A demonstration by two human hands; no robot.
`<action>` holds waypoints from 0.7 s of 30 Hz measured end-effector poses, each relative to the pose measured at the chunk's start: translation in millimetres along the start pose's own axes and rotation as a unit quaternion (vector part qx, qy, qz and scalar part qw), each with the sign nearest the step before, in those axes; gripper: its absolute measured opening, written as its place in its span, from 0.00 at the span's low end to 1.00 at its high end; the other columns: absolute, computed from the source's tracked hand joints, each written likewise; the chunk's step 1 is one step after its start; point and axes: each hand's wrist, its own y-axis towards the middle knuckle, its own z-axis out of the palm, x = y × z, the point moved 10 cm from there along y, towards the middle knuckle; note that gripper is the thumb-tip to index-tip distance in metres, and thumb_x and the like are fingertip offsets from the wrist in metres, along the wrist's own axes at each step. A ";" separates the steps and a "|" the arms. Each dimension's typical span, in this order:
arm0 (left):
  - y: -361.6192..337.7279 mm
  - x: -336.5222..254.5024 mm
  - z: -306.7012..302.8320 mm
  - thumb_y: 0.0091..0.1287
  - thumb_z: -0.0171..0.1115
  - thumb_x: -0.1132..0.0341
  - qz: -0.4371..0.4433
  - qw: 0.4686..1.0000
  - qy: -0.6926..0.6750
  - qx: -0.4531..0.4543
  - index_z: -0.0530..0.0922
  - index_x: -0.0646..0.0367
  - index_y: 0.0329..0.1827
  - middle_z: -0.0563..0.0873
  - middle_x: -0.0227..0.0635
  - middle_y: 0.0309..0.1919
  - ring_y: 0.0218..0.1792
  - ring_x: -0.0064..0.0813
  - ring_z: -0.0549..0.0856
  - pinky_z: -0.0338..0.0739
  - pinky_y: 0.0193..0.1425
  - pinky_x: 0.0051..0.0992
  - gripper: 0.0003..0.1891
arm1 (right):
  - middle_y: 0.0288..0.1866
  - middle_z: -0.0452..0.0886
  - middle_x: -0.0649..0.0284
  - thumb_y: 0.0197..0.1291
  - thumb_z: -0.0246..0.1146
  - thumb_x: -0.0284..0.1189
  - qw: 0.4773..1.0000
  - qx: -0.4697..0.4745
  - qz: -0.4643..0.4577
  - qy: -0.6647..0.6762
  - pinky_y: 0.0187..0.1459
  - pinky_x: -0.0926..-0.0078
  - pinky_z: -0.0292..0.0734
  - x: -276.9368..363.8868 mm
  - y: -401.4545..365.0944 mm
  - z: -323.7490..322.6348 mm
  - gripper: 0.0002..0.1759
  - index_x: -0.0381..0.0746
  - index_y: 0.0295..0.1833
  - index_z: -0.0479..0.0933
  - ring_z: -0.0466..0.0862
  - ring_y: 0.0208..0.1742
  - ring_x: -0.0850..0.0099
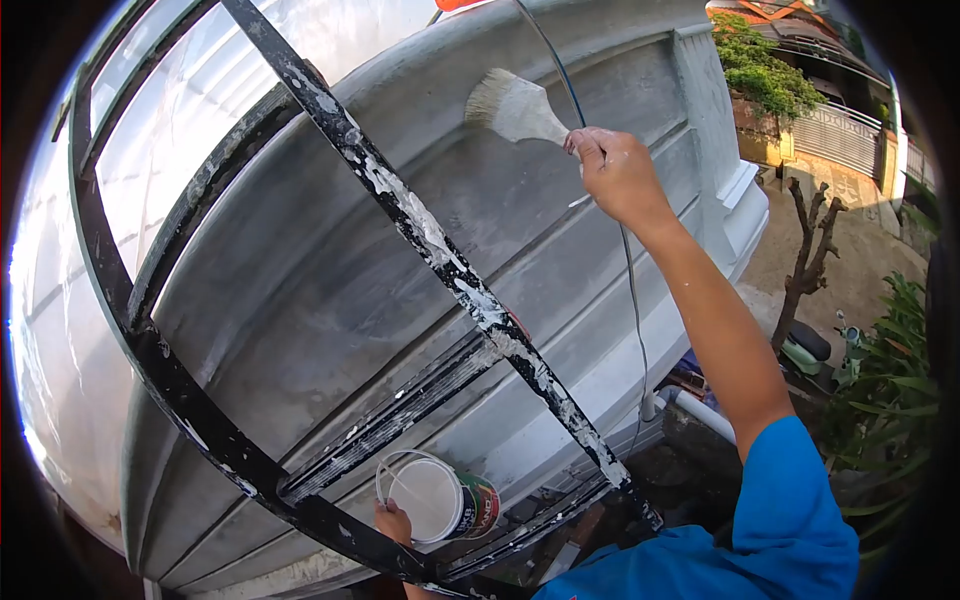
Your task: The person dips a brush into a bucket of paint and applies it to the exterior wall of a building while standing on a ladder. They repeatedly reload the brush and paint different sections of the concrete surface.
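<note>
My right hand (618,175) is closed around the handle of a wide paintbrush (520,108), its pale bristles against the upper part of a grey wall (600,110) with moulded edges. Low in the view, my left hand (393,522) grips the wire handle of a paint bucket (425,498). The bucket has a printed label in dark and red, and whitish paint or liquid shows inside it. Part of the left hand and its forearm lies behind a ladder rail.
A black, paint-spattered ladder (420,220) crosses in front of the wall. A thin cable (634,290) hangs down the wall beside my right hand. Far below at right are a bare tree stump (805,250), leafy plants (890,370) and a metal gate (840,133).
</note>
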 end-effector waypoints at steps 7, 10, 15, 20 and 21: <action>7.3 10.9 8.9 0.66 0.54 0.67 0.029 0.999 0.003 -0.027 0.74 0.73 0.45 0.81 0.62 0.34 0.38 0.61 0.80 0.73 0.41 0.45 0.14 | 0.28 0.81 0.48 0.66 0.51 0.33 0.974 -0.027 0.032 -0.222 0.36 0.55 0.78 2.3 -2.0 -16.4 0.14 0.34 0.38 0.76 0.83 0.32 0.48; 5.5 5.5 5.6 0.66 0.54 0.66 0.017 1.000 0.005 -0.017 0.74 0.75 0.47 0.81 0.63 0.36 0.40 0.61 0.80 0.73 0.43 0.45 0.16 | 0.25 0.81 0.47 0.64 0.53 0.30 0.986 0.047 -0.071 -0.143 0.33 0.54 0.78 74.4 -46.0 40.0 0.11 0.33 0.36 0.76 0.83 0.29 0.48; 3.2 -2.3 2.7 0.66 0.53 0.66 -0.001 1.000 0.007 0.011 0.72 0.78 0.50 0.80 0.65 0.38 0.42 0.60 0.80 0.73 0.45 0.44 0.19 | 0.26 0.79 0.50 0.63 0.54 0.31 0.985 0.119 -0.118 0.029 0.29 0.62 0.73 86.7 -43.0 53.5 0.13 0.34 0.31 0.78 0.78 0.26 0.49; 5.1 2.7 7.5 0.66 0.52 0.68 0.024 1.000 -0.008 0.013 0.73 0.76 0.48 0.80 0.63 0.33 0.36 0.62 0.80 0.72 0.40 0.46 0.15 | 0.26 0.80 0.48 0.65 0.52 0.34 0.993 -0.029 -0.073 -0.086 0.36 0.55 0.75 0.4 5.8 -13.4 0.15 0.36 0.34 0.79 0.80 0.31 0.47; 6.2 6.9 7.8 0.66 0.52 0.69 0.034 0.999 -0.011 -0.006 0.73 0.74 0.45 0.80 0.62 0.31 0.35 0.61 0.80 0.72 0.38 0.45 0.14 | 0.27 0.80 0.48 0.65 0.51 0.35 0.990 -0.039 -0.053 -0.125 0.38 0.55 0.75 -7.5 9.1 -21.4 0.16 0.36 0.34 0.79 0.80 0.33 0.47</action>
